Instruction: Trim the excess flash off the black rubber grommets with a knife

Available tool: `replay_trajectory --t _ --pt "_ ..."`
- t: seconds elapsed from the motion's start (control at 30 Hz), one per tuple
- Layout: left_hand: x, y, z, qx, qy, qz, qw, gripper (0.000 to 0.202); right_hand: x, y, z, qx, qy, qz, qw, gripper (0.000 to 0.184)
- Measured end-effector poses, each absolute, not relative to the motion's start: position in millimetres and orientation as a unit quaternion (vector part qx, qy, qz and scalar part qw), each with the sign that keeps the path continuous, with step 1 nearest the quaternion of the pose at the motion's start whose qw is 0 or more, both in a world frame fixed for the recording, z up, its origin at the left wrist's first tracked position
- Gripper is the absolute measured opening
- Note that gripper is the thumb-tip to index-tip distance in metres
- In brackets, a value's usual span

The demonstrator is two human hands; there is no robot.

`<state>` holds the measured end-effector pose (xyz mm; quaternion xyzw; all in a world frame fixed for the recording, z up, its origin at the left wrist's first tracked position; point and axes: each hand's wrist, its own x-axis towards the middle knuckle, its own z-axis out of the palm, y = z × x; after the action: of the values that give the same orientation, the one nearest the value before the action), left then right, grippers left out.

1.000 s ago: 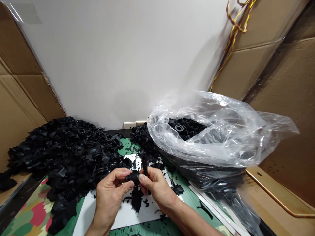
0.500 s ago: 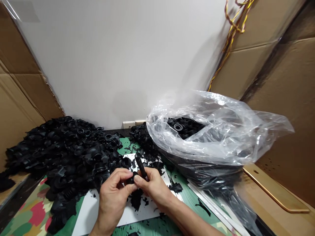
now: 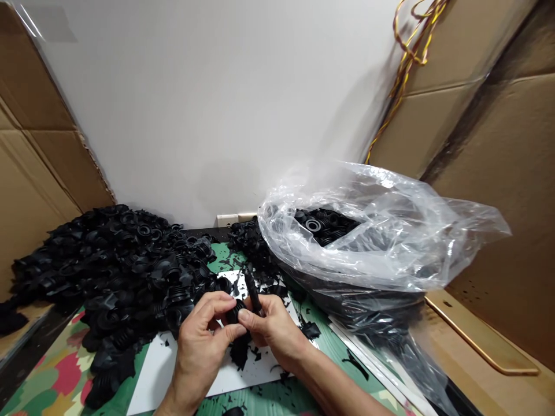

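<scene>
Over a white sheet (image 3: 158, 370), my left hand (image 3: 200, 335) is closed with thumb and fingers round a small ribbed black rubber bellows (image 3: 235, 312). My right hand (image 3: 280, 335) is closed too, its thumb at the right side of the bellows. A dark stick-like tool (image 3: 253, 292) stands up from the right hand's grip; its exact kind is hard to make out. Torn black scraps (image 3: 239, 353) lie on the sheet below the hands. A large pile of black rubber bellows with ragged edges (image 3: 130, 260) lies to the left.
At the right stands a clear plastic bag (image 3: 381, 260) with ribbed black parts (image 3: 329, 228) inside. A smaller black heap (image 3: 245, 237) sits by the wall (image 3: 217, 104). Cardboard (image 3: 498, 202) borders both sides. Twisted yellow-brown wires (image 3: 399, 92) hang at upper right. A gold-coloured plate (image 3: 481, 332) lies at right.
The bellows has turned between my fingers, showing more of its ribbed side. The stick-like tool in my right hand has shifted slightly right and stands more upright. The hands stay close together.
</scene>
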<state>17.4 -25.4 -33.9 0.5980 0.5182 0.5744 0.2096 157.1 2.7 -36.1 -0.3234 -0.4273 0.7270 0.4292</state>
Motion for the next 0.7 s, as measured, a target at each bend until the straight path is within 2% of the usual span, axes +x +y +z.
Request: replay_trajectory --t 0.17,0.37,0.47,0.7 --pt "16.6 -26.1 -33.4 0.605 0.523 0.557 0.225 0.009 155.4 4.4 -40.7 -0.315 -0.438 0.715 0.444 0.048" --pt "18.3 -27.3 -35.7 0.578 0.545 0.540 0.279 0.013 152.5 2.5 -42.9 -0.319 -0.414 0.723 0.452 0.052" --pt "16.8 -26.4 -35.9 0.610 0.526 0.547 0.229 0.005 152.9 1.7 -40.0 -0.310 -0.394 0.734 0.458 0.053" --pt "19.0 -27.7 -26.9 0.648 0.521 0.543 0.120 0.007 154.0 0.5 -42.0 -0.358 -0.429 0.681 0.473 0.043"
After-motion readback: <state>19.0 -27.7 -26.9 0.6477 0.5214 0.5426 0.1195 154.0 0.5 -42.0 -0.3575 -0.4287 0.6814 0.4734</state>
